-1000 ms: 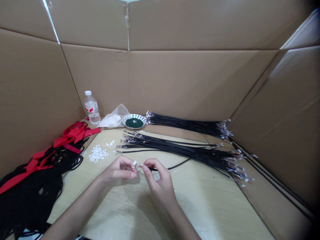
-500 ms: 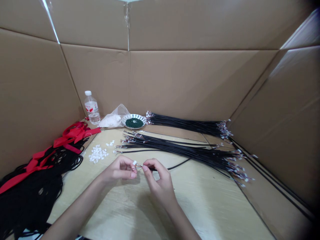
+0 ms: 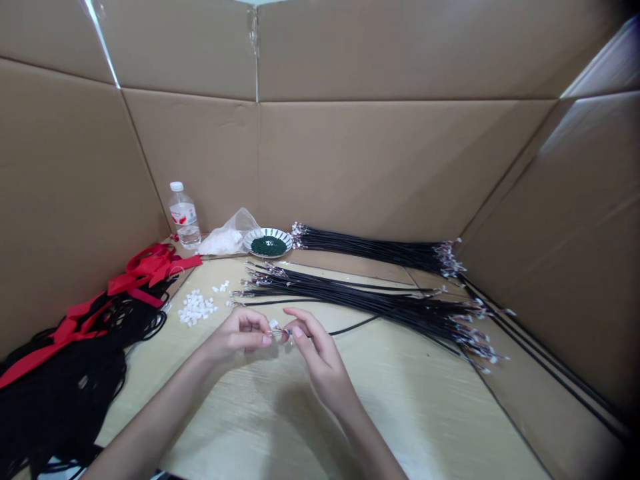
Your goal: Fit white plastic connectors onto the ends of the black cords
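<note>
My left hand [image 3: 237,335] pinches a small white plastic connector [image 3: 273,325] between thumb and fingers. My right hand [image 3: 315,350] sits just to its right, fingertips almost meeting the left hand, and pinches the stripped end of a thin black wire [image 3: 353,327] at the connector. The wire runs off to the right across the table. Fingers hide most of the joint between wire and connector, and I cannot see whether the wire end sits inside.
Bundles of black wires with crimped ends [image 3: 360,303] lie beyond my hands, with a second bundle [image 3: 375,247] behind them. Loose white connectors [image 3: 195,309], a plate of green beads [image 3: 269,245], a plastic bag [image 3: 227,237], a water bottle [image 3: 183,217], red ribbon [image 3: 150,267] and black cord [image 3: 65,373] lie left. Cardboard walls [image 3: 390,167] surround the wooden table [image 3: 260,413].
My right hand has rotated slightly, its fingers now stretching further up and left around the wire end. The white connector has shifted a little to the right.
</note>
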`<state>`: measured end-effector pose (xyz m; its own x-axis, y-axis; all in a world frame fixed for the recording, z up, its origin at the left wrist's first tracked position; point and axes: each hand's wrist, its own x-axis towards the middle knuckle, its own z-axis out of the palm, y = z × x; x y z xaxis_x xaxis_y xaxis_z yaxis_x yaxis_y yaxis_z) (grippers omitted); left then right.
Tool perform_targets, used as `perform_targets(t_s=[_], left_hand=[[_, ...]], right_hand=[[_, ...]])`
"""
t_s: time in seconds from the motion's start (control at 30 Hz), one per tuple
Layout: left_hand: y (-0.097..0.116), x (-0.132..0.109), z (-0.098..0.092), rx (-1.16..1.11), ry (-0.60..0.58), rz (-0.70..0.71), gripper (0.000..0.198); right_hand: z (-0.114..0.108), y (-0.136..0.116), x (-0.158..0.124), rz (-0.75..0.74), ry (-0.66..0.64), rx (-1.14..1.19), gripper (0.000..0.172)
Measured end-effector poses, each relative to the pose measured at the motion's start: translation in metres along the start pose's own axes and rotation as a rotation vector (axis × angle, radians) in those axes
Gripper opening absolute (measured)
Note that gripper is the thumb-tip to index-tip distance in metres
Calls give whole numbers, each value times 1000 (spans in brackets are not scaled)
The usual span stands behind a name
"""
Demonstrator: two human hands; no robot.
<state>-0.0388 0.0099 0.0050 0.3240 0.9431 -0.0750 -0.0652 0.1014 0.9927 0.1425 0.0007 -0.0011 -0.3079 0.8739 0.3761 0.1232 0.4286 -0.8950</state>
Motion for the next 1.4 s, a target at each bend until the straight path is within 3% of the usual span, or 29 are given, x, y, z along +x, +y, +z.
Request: perform_targets(t_s=[0.13, 0.43, 0.6, 0.77, 1.03, 1.2, 1.4], left_hand=[[1, 1, 0, 55, -11, -2, 27], [-2, 5, 7, 55, 172, -32, 18], [-5, 10, 8, 175, 232, -3, 15], [-14, 10, 10, 418, 201, 78, 17], [-20, 1, 23, 731, 227, 393, 20], [-17, 3, 22, 602, 295, 300, 18], [-11, 9, 14, 342, 362, 202, 22]], right_hand=[[3, 7, 1, -32, 57, -45, 14], [5, 18, 7, -96, 85, -336, 15], [5, 26, 8, -54, 92, -325, 13], [4, 31, 9, -13, 129, -307, 7], [11, 25, 5, -180, 124, -795, 17], [10, 25, 4, -183, 41, -819, 21], [6, 18, 6, -43, 16, -513, 21]])
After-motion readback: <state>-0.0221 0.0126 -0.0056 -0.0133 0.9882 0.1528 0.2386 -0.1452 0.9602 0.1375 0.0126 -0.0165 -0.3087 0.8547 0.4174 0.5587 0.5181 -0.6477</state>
